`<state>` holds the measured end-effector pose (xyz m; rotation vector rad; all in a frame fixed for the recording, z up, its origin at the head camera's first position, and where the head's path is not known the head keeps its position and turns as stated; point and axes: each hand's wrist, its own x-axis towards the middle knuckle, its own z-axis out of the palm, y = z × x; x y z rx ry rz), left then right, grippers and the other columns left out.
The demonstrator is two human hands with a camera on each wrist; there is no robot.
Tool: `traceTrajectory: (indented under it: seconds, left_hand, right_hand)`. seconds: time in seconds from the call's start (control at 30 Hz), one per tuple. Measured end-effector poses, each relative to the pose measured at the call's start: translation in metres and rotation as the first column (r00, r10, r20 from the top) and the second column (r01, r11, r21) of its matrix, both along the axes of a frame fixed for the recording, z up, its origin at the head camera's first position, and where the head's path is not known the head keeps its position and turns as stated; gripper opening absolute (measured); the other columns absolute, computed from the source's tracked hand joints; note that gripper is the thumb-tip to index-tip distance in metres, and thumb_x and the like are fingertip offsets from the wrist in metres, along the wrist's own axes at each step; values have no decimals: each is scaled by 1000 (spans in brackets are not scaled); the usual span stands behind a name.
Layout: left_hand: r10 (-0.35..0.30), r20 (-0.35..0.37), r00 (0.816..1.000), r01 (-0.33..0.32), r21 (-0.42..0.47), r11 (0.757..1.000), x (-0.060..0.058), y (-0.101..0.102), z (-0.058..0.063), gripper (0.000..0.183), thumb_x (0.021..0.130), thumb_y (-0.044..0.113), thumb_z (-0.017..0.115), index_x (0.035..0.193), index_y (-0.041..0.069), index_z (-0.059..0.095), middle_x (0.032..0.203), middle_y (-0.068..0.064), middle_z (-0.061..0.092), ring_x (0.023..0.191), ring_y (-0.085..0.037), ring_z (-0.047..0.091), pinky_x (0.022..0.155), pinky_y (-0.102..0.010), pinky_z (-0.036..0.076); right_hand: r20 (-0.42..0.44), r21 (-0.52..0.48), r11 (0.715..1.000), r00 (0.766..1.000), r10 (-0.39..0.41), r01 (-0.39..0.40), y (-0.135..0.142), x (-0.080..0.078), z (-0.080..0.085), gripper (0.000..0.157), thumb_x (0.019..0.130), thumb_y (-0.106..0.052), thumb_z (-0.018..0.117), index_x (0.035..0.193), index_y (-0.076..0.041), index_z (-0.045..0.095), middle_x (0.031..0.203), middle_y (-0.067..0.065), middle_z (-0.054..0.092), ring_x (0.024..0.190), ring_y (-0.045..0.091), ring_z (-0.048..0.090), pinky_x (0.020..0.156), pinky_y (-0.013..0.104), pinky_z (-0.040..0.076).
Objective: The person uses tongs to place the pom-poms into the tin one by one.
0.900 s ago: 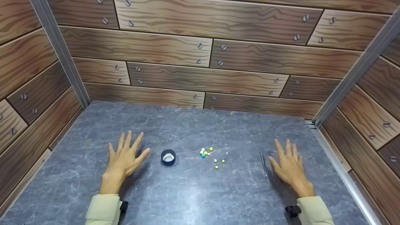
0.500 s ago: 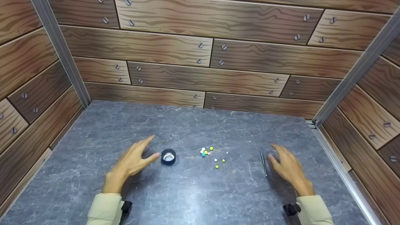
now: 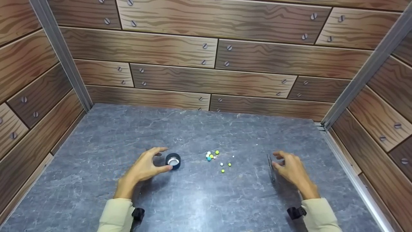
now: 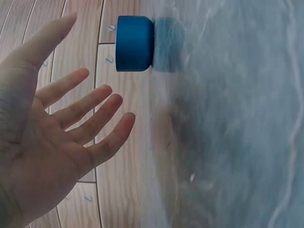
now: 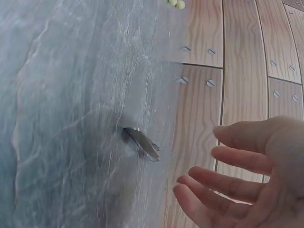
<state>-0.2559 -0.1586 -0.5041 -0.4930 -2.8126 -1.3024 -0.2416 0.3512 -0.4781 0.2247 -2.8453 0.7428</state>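
Observation:
A small round dark blue cap [image 3: 173,161] with a silvery inside stands on the grey marbled table [image 3: 193,129], left of its middle. In the left wrist view the cap [image 4: 135,43] shows a plain blue side. My left hand [image 3: 145,166] is beside it, thumb and fingers spread on either side of its near edge with nothing gripped. A pair of metal tweezers [image 3: 270,167] lies lengthwise on the right. My right hand [image 3: 291,169] is just right of the tweezers, fingers loosely bent; the right wrist view shows a gap between the fingers and the tweezers [image 5: 142,143].
Between cap and tweezers, several small beads lie clustered, including a blue bead [image 3: 209,159] and a yellow bead [image 3: 217,152]. A few looser ones, such as a yellow-green bead [image 3: 222,171], lie nearer. Wood-patterned walls [image 3: 180,77] bound the table at the back and sides.
My left hand has moved right to the cap, its spread fingers drawing into a wide curve. My right hand has bent its fingers and shifted slightly left toward the tweezers.

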Motion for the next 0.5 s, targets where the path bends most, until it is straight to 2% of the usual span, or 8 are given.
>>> traceTrajectory:
  seconds: [0.23,0.5]
  left_hand:
    - [18,18,1000,-19,52,998,-3,4,-6,74,81,34,89,143,8,60,143,-13,63,127,-37,64,105,-55,52]
    - [22,70,997,-32,144,989,-4,4,-12,72,81,25,90,142,3,59,141,-22,62,124,-40,65,98,-46,59]
  right_hand:
    - [97,26,997,993,-68,66,-3,-4,0,37,91,-12,75,123,5,69,107,26,75,97,42,74,86,57,57]
    - [162,39,994,981,-107,102,-5,-11,0,40,88,-14,78,121,8,69,101,26,76,95,43,71,87,57,56]
